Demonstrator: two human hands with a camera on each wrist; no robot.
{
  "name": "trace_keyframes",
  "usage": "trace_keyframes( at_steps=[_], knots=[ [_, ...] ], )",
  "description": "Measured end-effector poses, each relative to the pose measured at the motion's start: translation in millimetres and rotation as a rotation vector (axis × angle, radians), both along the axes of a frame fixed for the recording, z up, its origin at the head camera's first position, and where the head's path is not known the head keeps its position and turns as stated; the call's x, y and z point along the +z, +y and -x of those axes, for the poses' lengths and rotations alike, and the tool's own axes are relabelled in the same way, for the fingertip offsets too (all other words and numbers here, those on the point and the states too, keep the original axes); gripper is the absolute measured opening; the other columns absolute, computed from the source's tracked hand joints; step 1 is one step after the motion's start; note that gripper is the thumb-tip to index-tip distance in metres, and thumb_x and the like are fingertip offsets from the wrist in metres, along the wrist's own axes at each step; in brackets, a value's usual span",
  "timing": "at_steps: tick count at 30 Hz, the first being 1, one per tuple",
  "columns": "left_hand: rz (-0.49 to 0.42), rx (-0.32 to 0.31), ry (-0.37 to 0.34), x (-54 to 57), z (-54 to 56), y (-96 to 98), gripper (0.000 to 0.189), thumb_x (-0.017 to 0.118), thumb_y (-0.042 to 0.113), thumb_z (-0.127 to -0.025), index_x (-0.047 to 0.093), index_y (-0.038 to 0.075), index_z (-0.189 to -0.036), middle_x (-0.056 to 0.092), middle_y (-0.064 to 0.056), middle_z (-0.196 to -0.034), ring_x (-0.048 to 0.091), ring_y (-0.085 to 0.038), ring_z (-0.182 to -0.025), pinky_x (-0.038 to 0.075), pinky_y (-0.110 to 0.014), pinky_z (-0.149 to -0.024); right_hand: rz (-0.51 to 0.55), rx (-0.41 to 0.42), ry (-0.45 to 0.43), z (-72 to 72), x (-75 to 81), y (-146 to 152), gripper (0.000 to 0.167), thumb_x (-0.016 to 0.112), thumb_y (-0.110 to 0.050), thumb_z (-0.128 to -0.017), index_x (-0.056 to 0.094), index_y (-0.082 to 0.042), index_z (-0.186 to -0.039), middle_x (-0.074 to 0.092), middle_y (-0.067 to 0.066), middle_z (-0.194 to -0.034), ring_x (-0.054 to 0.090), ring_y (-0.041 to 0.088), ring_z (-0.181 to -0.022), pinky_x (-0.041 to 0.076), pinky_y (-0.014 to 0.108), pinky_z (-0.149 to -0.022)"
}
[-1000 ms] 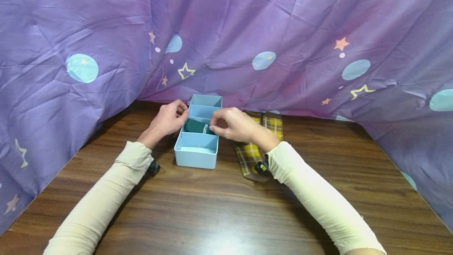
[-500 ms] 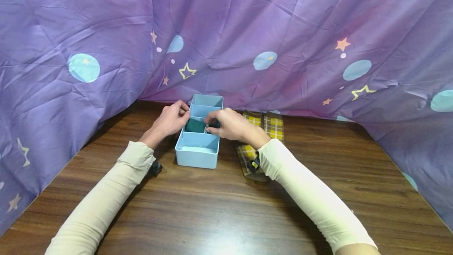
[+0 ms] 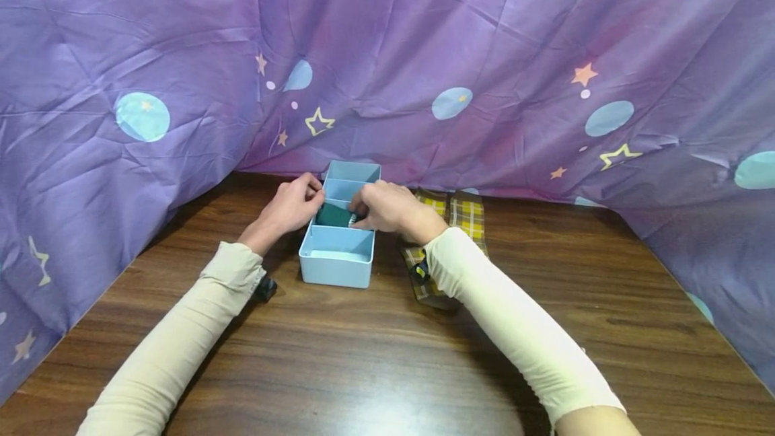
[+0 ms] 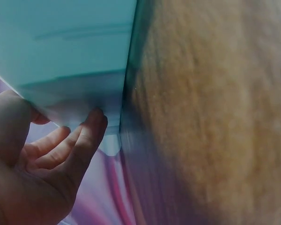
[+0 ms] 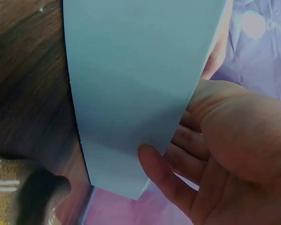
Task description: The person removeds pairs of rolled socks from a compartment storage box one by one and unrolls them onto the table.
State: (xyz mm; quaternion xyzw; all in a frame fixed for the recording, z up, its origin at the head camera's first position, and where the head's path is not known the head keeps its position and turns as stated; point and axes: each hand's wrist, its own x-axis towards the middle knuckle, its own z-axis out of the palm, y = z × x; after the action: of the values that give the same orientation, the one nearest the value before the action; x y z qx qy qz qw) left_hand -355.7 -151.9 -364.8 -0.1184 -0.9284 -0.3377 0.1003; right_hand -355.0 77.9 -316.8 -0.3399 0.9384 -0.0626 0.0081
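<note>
A long light-blue divided box (image 3: 335,269) stands on the table. In one middle compartment sits a dark green sock (image 3: 333,215), folded up, with white lettering at its right end. My left hand (image 3: 289,206) is at the box's left rim; in the left wrist view its thumb goes behind the rim while its fingers (image 4: 86,136) lie along the outer wall. Over the right rim, my right hand (image 3: 390,208) reaches into that compartment and grips the sock's lettered end between thumb and fingers. The right wrist view shows one finger (image 5: 159,176) against the outer wall; the sock is hidden there.
Yellow and brown plaid socks (image 3: 467,214) lie flat right of the box, partly under my right forearm. Behind the box, a purple curtain (image 3: 363,120) with stars and planets hangs at the table's back edge. The wooden table (image 3: 339,362) extends in front.
My right hand has moved left and lower into the compartment, covering most of the sock's lettering. The sock's right end is pushed inward. My left hand stays at the rim.
</note>
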Motion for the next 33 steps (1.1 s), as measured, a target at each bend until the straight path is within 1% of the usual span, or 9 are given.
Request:
trace_keyframes(
  at_steps=[6,9,13,15,17,21,25,30,33],
  knots=[
    [-0.006,0.0,-0.007,-1.0,0.0,0.0,0.029,0.052,0.026,-0.109,0.066,0.006,-0.124,0.08,-0.016,-0.12,0.075,-0.033,-0.114,0.057,-0.05,-0.098,-0.045,0.028,0.042,1.6,-1.9,-1,0.026,0.088,-0.039,-0.092,0.084,-0.023,-0.113,0.082,-0.006,-0.099,0.077,0.019,-0.095,0.064,0.043,-0.086],
    [-0.005,0.002,-0.025,-2.2,0.7,-0.1,0.031,0.052,0.028,-0.11,0.066,0.006,-0.125,0.079,-0.018,-0.124,0.074,-0.035,-0.118,0.057,-0.051,-0.101,-0.062,0.041,0.05,1.4,-2.5,-1,0.024,0.087,-0.038,-0.093,0.083,-0.023,-0.111,0.08,-0.004,-0.1,0.075,0.021,-0.093,0.064,0.045,-0.084],
    [-0.003,0.005,-0.056,-3.1,0.8,-0.1,0.034,0.05,0.031,-0.111,0.066,0.005,-0.127,0.078,-0.02,-0.128,0.073,-0.036,-0.122,0.057,-0.052,-0.105,-0.082,0.038,0.056,0.2,-3.2,-1,0.026,0.086,-0.039,-0.093,0.083,-0.022,-0.114,0.08,-0.002,-0.108,0.074,0.023,-0.096,0.065,0.047,-0.083],
    [-0.001,0.007,-0.073,-3.0,0.7,0.2,0.035,0.049,0.032,-0.111,0.066,0.006,-0.127,0.077,-0.021,-0.129,0.073,-0.036,-0.123,0.056,-0.052,-0.106,-0.09,0.032,0.059,-0.4,-3.3,-1,0.026,0.085,-0.039,-0.094,0.082,-0.023,-0.113,0.08,-0.001,-0.109,0.074,0.024,-0.096,0.064,0.048,-0.082],
    [0.003,0.008,-0.09,-2.8,0.5,0.9,0.036,0.049,0.033,-0.112,0.066,0.006,-0.128,0.077,-0.021,-0.129,0.072,-0.036,-0.124,0.056,-0.053,-0.106,-0.095,0.033,0.057,-0.7,-3.3,-1,0.024,0.085,-0.039,-0.095,0.082,-0.023,-0.111,0.079,-0.002,-0.107,0.074,0.024,-0.095,0.064,0.048,-0.081],
    [0.014,0.012,-0.115,-1.4,0.3,3.1,0.037,0.049,0.035,-0.112,0.066,0.006,-0.129,0.076,-0.021,-0.131,0.071,-0.037,-0.125,0.056,-0.053,-0.107,-0.076,0.037,0.062,-1.2,-1.6,2,0.023,0.083,-0.041,-0.096,0.082,-0.024,-0.111,0.079,-0.005,-0.105,0.074,0.022,-0.094,0.064,0.049,-0.081],
    [0.019,0.017,-0.12,-0.4,0.2,4.2,0.039,0.048,0.035,-0.113,0.065,0.005,-0.131,0.075,-0.022,-0.131,0.071,-0.037,-0.125,0.056,-0.054,-0.107,-0.038,0.044,0.07,-1.8,1.1,7,0.026,0.081,-0.044,-0.098,0.081,-0.026,-0.116,0.079,-0.008,-0.106,0.074,0.017,-0.095,0.063,0.047,-0.081],
    [0.02,0.006,-0.097,-0.6,0.8,2.9,0.039,0.048,0.033,-0.114,0.064,0.005,-0.136,0.075,-0.023,-0.131,0.071,-0.038,-0.124,0.056,-0.055,-0.106,0.0,0.055,0.074,-1.3,3.5,14,0.025,0.078,-0.043,-0.101,0.079,-0.025,-0.117,0.079,-0.008,-0.105,0.072,0.015,-0.092,0.062,0.045,-0.08],
    [0.007,-0.002,-0.077,-0.2,1.3,2.1,0.038,0.05,0.031,-0.113,0.064,0.005,-0.137,0.077,-0.023,-0.127,0.074,-0.038,-0.118,0.059,-0.052,-0.099,0.023,0.064,0.08,-2.3,6.3,17,0.023,0.078,-0.042,-0.101,0.079,-0.025,-0.117,0.08,-0.008,-0.105,0.073,0.014,-0.093,0.062,0.045,-0.081]
  ],
)
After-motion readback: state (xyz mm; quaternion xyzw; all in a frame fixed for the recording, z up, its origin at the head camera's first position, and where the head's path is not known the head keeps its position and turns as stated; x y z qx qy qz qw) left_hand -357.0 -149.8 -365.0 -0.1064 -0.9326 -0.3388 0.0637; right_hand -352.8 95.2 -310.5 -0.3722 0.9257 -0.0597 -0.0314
